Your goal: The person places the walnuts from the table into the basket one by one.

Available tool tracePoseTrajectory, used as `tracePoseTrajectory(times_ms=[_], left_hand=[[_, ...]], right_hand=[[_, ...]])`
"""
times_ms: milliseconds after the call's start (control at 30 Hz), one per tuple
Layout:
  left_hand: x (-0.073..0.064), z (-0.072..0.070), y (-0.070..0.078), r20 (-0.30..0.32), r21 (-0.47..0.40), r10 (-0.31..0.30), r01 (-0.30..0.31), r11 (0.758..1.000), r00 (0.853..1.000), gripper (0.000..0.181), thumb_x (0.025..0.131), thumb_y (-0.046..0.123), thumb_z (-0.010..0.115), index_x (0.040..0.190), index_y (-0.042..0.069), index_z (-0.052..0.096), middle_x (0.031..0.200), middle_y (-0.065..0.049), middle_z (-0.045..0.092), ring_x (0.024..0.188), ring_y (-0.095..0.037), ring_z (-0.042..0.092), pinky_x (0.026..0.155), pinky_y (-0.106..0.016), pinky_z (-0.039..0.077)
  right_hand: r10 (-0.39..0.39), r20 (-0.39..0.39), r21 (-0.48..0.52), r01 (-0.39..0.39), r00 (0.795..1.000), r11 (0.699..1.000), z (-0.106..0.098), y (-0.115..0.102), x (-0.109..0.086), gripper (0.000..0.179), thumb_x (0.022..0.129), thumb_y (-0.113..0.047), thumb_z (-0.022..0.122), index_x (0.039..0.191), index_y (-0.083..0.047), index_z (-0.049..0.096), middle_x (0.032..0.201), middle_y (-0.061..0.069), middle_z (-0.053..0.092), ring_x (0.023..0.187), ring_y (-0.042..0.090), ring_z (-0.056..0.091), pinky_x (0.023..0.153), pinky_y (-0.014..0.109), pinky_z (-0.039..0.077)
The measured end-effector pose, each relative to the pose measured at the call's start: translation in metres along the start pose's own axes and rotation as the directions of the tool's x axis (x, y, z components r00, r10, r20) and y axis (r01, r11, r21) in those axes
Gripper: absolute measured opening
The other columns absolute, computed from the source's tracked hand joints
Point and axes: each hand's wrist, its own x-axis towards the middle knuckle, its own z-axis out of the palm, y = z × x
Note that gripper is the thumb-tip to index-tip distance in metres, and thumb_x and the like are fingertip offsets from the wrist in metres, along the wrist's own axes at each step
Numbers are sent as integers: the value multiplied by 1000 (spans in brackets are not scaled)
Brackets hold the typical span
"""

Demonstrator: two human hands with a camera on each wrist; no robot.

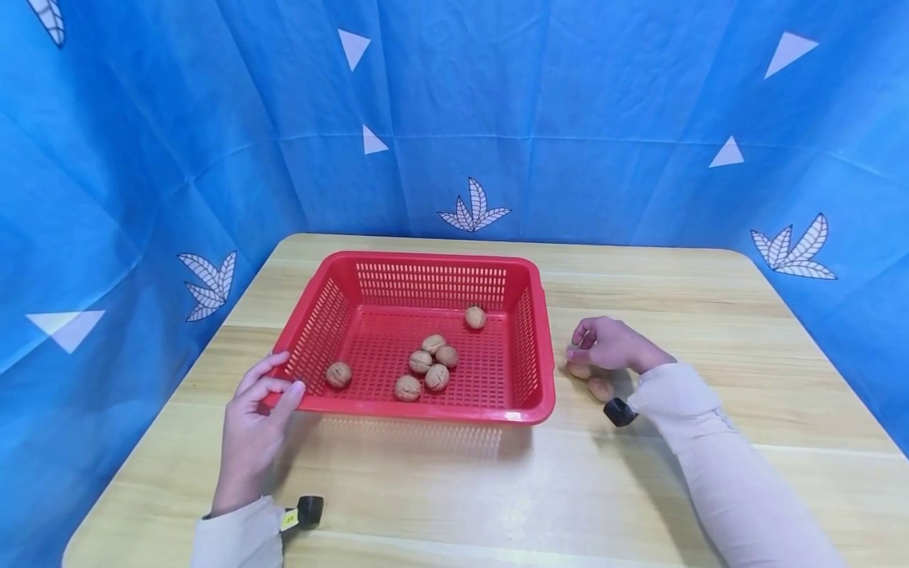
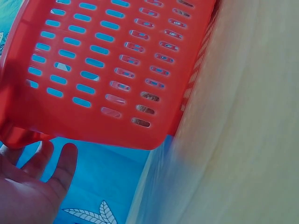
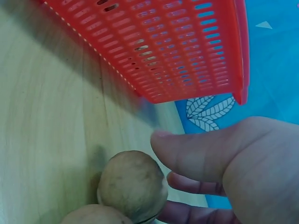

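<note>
A red slotted plastic basket (image 1: pixel 533 347) holds several walnuts (image 1: pixel 436 377), most of them grouped near its middle. At its near left corner, my left hand (image 1: pixel 256 430) grips the rim, thumb over the front edge and fingers at the side; the left wrist view shows fingertips (image 2: pixel 70 151) right at that rim. Beyond the basket's right side, my right hand (image 1: pixel 614 345) is low over two loose walnuts on the table. In the right wrist view, its thumb stands just off the nearer walnut (image 3: pixel 133 186), with other fingers beside the shell; a second walnut (image 3: pixel 96 215) lies against it.
The pale wooden table (image 1: pixel 440 489) carries the basket and the loose walnuts. A blue patterned cloth (image 1: pixel 454 102) hangs behind it and along both sides. Each wrist bears a small black camera, the right one (image 1: pixel 620 412) close to the loose walnuts.
</note>
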Motion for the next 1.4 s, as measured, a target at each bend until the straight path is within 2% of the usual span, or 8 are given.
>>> tracePoseTrajectory(times_ms=[267, 400, 500, 767, 967, 1133, 1400], left_hand=[[0, 1, -1, 12, -5, -2, 2, 1000, 1000, 20, 92, 11, 67, 90, -8, 65, 138, 2, 48, 127, -20, 37, 77, -12, 50], [0, 0, 0, 10, 1, -8, 8, 1000, 1000, 19, 92, 11, 67, 90, -8, 65, 138, 3, 47, 127, -20, 37, 77, -12, 49], [0, -1, 0, 12, 2, -7, 7, 1000, 1000, 20, 92, 12, 67, 90, -8, 65, 138, 3, 47, 128, -20, 36, 77, -12, 49], [0, -1, 0, 9, 4, 0, 0, 1000, 1000, 20, 92, 12, 67, 90, -8, 65, 138, 2, 48, 128, -21, 36, 78, -11, 49], [0, 0, 1, 6, -9, -2, 3, 1000, 1000, 20, 92, 11, 66, 90, -9, 64, 138, 2, 48, 128, -21, 37, 78, -12, 49], [0, -1, 2, 9, -17, -13, 13, 1000, 1000, 20, 92, 11, 66, 90, -9, 64, 138, 2, 47, 128, -23, 37, 78, -12, 49], [0, -1, 1, 5, -16, -15, 15, 1000, 1000, 20, 93, 11, 66, 90, -9, 64, 138, 1, 47, 128, -23, 38, 79, -12, 49]], right_hand=[[26, 53, 32, -28, 998, 999, 2, 2, -1, 28, 85, -30, 74, 99, -8, 64, 93, 6, 65, 90, 24, 59, 84, 44, 46], [10, 89, 32, -13, 996, 999, 2, 2, 0, 33, 82, -31, 78, 102, -8, 64, 95, 6, 65, 89, 23, 58, 84, 44, 45], [-1, 85, 22, -1, 996, 1000, 2, 1, 1, 34, 81, -29, 79, 102, -7, 64, 92, 5, 65, 87, 22, 58, 82, 43, 45], [-4, 40, -31, 5, 999, 1000, 0, 0, 3, 34, 84, -29, 75, 106, -6, 61, 94, 6, 62, 87, 23, 57, 78, 40, 47], [-67, -41, -50, 64, 997, 997, -8, -3, 3, 27, 90, -26, 68, 106, -5, 61, 91, 9, 61, 82, 24, 57, 69, 36, 48], [-117, -116, -73, 109, 986, 991, -16, -9, 1, 26, 90, -25, 68, 106, -5, 62, 93, 12, 62, 85, 27, 58, 72, 40, 48], [-108, -137, -95, 96, 985, 991, -29, -23, -1, 28, 90, -27, 68, 108, -5, 62, 98, 15, 62, 86, 28, 59, 73, 42, 49]])
